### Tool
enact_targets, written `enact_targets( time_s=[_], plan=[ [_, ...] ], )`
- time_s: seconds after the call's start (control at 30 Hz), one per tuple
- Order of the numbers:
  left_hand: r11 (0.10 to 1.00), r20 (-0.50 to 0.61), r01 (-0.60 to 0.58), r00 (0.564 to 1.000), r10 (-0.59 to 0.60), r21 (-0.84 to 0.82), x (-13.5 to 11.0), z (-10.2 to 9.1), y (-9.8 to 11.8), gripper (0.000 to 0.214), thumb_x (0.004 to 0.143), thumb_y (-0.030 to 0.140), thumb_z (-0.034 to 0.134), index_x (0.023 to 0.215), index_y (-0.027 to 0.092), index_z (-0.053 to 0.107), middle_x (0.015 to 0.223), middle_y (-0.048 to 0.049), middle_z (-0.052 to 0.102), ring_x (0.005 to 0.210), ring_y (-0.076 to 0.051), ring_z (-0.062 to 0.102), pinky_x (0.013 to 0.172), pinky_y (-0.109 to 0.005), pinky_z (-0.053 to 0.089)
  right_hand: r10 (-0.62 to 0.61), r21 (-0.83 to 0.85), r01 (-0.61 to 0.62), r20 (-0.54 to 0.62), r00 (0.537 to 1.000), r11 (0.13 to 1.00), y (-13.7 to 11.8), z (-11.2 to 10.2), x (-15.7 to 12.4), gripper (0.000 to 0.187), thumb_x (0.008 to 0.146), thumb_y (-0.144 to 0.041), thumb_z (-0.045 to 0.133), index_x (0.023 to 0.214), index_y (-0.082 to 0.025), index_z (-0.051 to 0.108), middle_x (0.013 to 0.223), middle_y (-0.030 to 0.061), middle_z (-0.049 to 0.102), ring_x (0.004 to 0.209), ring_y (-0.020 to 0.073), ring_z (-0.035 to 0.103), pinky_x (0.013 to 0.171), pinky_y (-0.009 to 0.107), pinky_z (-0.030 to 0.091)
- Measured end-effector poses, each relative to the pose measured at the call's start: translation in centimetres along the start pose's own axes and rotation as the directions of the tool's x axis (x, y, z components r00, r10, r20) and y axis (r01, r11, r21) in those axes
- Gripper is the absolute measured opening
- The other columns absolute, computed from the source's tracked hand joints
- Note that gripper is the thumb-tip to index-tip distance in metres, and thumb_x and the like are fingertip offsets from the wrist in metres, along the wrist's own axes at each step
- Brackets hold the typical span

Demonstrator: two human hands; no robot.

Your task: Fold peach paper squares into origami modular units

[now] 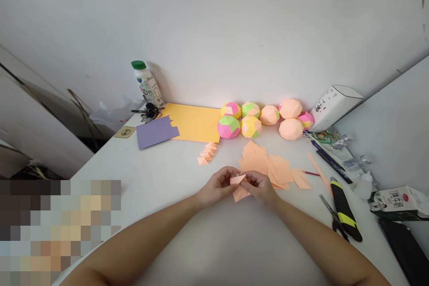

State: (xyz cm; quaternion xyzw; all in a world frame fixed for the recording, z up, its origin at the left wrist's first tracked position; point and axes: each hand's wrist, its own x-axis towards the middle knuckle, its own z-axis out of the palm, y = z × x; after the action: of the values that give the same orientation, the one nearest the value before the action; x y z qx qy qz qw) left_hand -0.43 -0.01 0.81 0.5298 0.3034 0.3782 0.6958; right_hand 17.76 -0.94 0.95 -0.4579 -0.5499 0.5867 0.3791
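Folded paper: a small peach piece is held up between both hands, over the white table, just in front of the loose sheets.
Left hand: the piece's left edge is pinched by the left hand, thumb and fingers closed with only the paper between them.
Right hand: the right side is gripped by the right hand, its thumb pressed on the paper's face.
Loose peach sheets: a spread heap is seen just beyond the right hand.
Finished folds: a slanting row of small peach folds is laid beyond the left hand, near the yellow sheet.
Purple sheet: the yellow sheet's left part is overlapped by it.
Paper balls: many-sided balls in peach, pink, green and yellow are grouped near the wall.
Right side: scissors are placed beside a black-and-yellow tool.
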Motion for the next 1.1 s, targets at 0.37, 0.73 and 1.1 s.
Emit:
enact_targets(
  time_s=[0.37,0.73,1.1],
  plan=[
    [0.988,0.008,-0.109,0.994,0.109,0.107,0.12,-0.53,-0.42,0.023,0.083,0.033,0.053,0.102,0.028,0.065,0.080,-0.0006,0.043,0.075,-0.013,0.048,0.070,-0.028,0.042,-0.035,-0.124,0.044,0.072,0.997,0.991,-0.19,-0.08,0.10,0.026,0.078,-0.039,0.058,0.066,-0.018,0.051,0.056,-0.0045,0.036,0.049,0.0083,0.031,0.046,0.023,0.025],
    [0.962,0.088,-0.197,0.979,0.183,0.189,-0.03,-0.74,-0.94,0.033,0.086,0.028,0.050,0.118,0.034,0.055,0.098,-0.0041,0.045,0.090,-0.016,0.048,0.077,-0.030,0.043,-0.030,-0.196,0.041,0.061,0.998,0.980,-0.67,-0.01,-0.02,0.026,0.080,-0.038,0.054,0.065,-0.017,0.053,0.056,-0.0038,0.038,0.051,0.0093,0.034,0.048,0.022,0.027],
    [0.993,-0.029,-0.018,0.999,0.022,0.120,0.03,-0.34,-0.78,0.036,0.076,0.037,0.062,0.111,0.026,0.060,0.086,-0.0012,0.047,0.078,-0.014,0.051,0.066,-0.026,0.044,-0.102,-0.156,0.100,-0.005,0.995,0.983,-0.28,-0.15,-0.05,0.024,0.079,-0.038,0.057,0.069,-0.017,0.060,0.060,-0.0008,0.050,0.058,0.0116,0.044,0.054,0.024,0.034]
  ],
)
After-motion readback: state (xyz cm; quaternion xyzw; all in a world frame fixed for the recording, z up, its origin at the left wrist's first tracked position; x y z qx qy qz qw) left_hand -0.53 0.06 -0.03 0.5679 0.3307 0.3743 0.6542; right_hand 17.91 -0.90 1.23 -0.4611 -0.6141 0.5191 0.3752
